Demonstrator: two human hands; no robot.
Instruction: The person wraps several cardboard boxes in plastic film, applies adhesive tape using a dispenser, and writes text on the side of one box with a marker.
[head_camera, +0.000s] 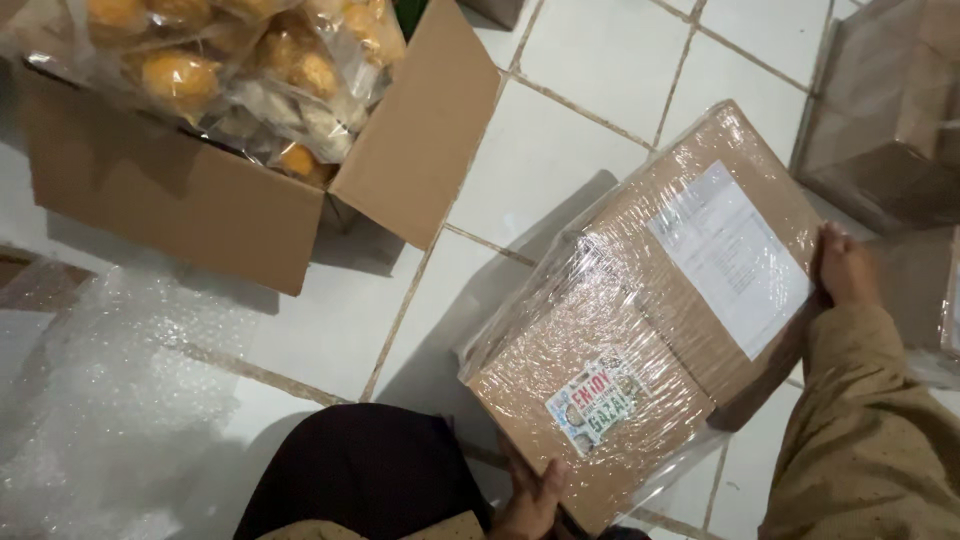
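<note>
A brown cardboard box (620, 320) wrapped in clear plastic film is held tilted above the white tiled floor (560, 140). A white paper label (730, 255) sits on its top face, and a small colourful sticker (595, 405) is near its lower corner. My left hand (530, 500) grips the box's near bottom edge. My right hand (845, 265), in a tan sleeve, holds the far right edge.
An open cardboard carton (180, 200) at the upper left holds plastic bags of round yellow-orange items (180, 75). A sheet of bubble wrap (110, 400) lies at the left. More wrapped boxes (890, 110) stand at the right. My dark-clothed knee (370, 470) is at the bottom.
</note>
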